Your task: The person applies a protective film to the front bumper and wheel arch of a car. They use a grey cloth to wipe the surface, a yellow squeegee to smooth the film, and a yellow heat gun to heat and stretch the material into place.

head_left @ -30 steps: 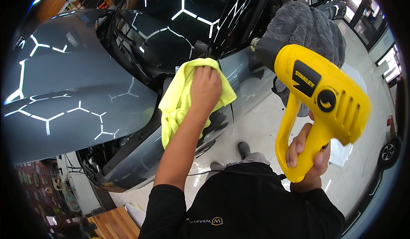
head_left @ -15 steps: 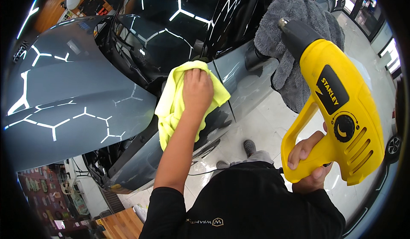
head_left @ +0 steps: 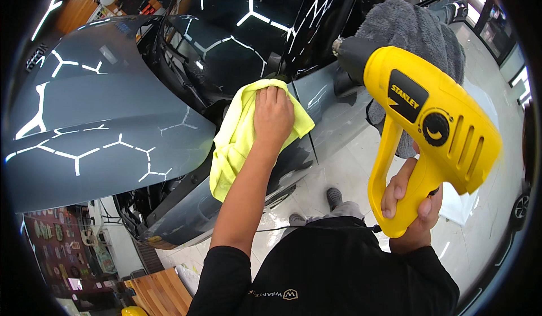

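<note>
My left hand (head_left: 274, 115) presses a bright yellow-green microfiber cloth (head_left: 232, 152) onto the grey car's front fender (head_left: 189, 206), by the base of the windshield. Its fingers are bunched into the cloth, and the panel under it is hidden. In my right hand (head_left: 424, 217) is a yellow heat gun (head_left: 471, 135), held by its looped handle. The gun's dark nozzle points up and left toward the car's side, apart from the panels. Behind the gun, a grey plush towel (head_left: 412, 31) hangs over what looks like the side mirror.
The car's hood (head_left: 107, 110) stands raised at the left, with the engine bay gap below it. A black cord (head_left: 327, 227) runs from the gun's handle across my front. A wooden tabletop (head_left: 161, 293) is at the lower left. Another vehicle (head_left: 520, 209) shows at the far right.
The heat gun has swung left, its nozzle now tipped further toward the car and covering part of the towel. My left hand stays on the cloth; the whole view has shifted slightly.
</note>
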`<state>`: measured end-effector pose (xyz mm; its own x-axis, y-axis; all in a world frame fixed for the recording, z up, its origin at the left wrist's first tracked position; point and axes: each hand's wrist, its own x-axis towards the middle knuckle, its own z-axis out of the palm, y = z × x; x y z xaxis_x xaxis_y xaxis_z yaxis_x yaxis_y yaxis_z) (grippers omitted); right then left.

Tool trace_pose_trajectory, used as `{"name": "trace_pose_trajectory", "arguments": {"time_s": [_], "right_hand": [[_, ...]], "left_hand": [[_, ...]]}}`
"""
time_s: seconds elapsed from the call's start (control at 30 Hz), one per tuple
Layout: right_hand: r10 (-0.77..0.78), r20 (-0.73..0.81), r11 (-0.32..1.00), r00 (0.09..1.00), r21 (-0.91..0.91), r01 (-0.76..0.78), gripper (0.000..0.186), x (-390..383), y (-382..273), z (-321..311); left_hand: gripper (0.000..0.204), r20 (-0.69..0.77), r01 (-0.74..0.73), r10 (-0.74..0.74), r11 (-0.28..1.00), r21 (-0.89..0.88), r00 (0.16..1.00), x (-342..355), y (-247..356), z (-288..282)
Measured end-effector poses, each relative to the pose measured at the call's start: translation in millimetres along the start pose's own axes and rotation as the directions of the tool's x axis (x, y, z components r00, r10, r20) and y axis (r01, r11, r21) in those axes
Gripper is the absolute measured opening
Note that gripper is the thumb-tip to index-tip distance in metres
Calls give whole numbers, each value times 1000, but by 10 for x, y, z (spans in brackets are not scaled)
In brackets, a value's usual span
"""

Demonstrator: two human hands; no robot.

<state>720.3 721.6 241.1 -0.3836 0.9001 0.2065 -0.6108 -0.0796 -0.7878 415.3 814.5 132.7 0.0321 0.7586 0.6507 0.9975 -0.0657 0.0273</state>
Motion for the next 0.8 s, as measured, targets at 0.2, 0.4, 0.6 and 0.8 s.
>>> {"name": "trace_pose_trajectory", "arguments": {"time_s": [0.2,0.4,0.6,0.8], "right_hand": [[137,103,987,985,74,-145,52,236,-16,-22],[186,157,972,970,114,-205,64,345,87,-73],[140,149,974,979,157,-163,61,375,101,-125],[246,198,954,949,125,-273,55,409,106,-101]], "left_hand": [[17,43,77,-76,997,-17,996,-106,-286,-157],[16,117,56,-52,998,-29,992,-50,-88,-97],[11,27,52,-51,997,-53,998,-136,-363,-138],[15,52,183,-182,983,-21,982,-181,-783,-344]]}}
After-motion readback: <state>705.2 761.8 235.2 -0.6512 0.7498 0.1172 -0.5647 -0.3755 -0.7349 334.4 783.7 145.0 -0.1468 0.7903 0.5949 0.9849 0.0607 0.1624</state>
